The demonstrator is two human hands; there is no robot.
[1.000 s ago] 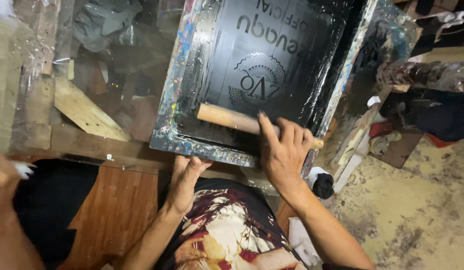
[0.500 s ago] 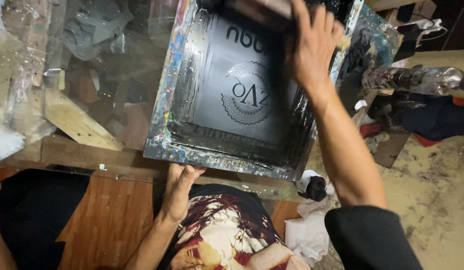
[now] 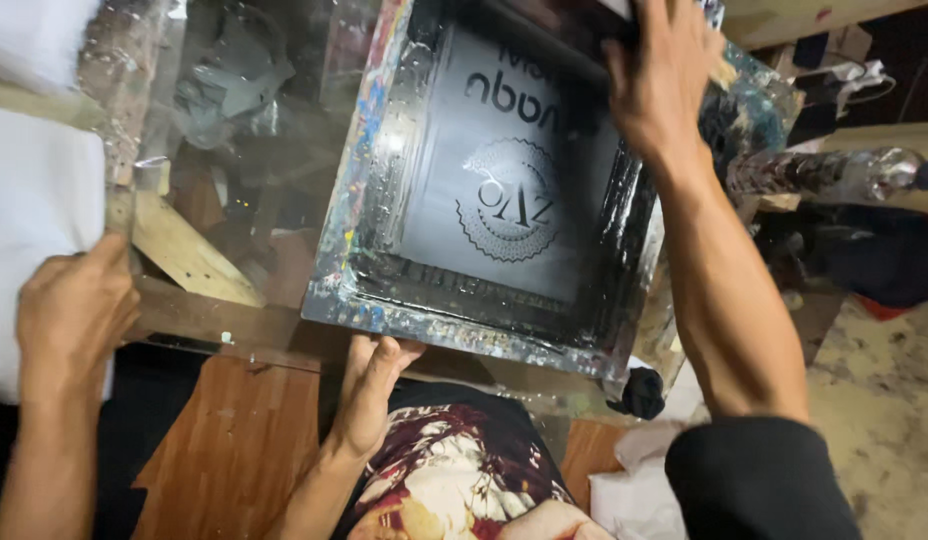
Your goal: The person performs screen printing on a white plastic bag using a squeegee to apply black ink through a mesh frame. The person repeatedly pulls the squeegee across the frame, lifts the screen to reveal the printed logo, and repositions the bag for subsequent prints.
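White cloth [image 3: 34, 200] lies at the far left. Another person's hand [image 3: 72, 312] rests on its edge, fingers bent down onto the cloth. Next to it is a see-through tabletop [image 3: 234, 120] with wet spots, and a pale wooden board [image 3: 189, 255] shows under it. A brown wood panel [image 3: 234, 440] sits lower down, near the person's body.

In the middle, the person's left hand [image 3: 369, 395] reaches up. Its fingers are straight and close together, and the tips touch the near edge of the printing frame [image 3: 404, 305]. It is not wrapped around anything.

The printing frame lies flat on the tabletop. It is a big square frame with splashes of many colours on its rim and black ink along the inside. The grey screen inside has a round picture [image 3: 509, 200] in the middle.

The right hand [image 3: 664, 90] is at the far end of the frame. Its fingers are curled over a long dark bar [image 3: 554, 35] that lies across the screen. Most of the bar is hidden.

A black rag [image 3: 639, 392] hangs at the frame's near right corner. Farther right, a clear bottle [image 3: 824, 175] lies on its side.
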